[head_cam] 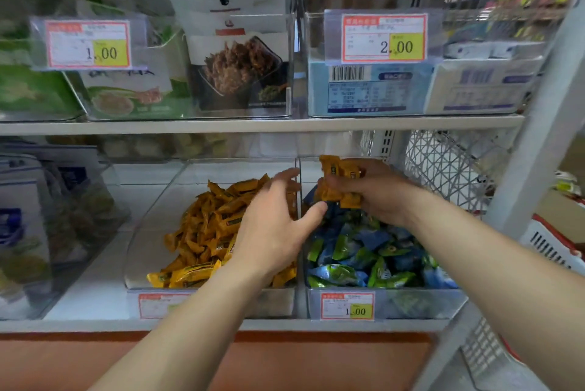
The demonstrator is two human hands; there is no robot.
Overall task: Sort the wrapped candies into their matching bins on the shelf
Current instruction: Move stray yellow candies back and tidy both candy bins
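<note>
Orange wrapped candies (337, 183) are gripped in the right hand (380, 194); the left hand (272, 229) is held, fingers spread, above the left clear plastic bin (148, 232).

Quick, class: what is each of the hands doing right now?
Left hand: open, fingers spread over the orange-candy bin, holding nothing.
Right hand: gripping a bunch of orange wrapped candies.
</note>
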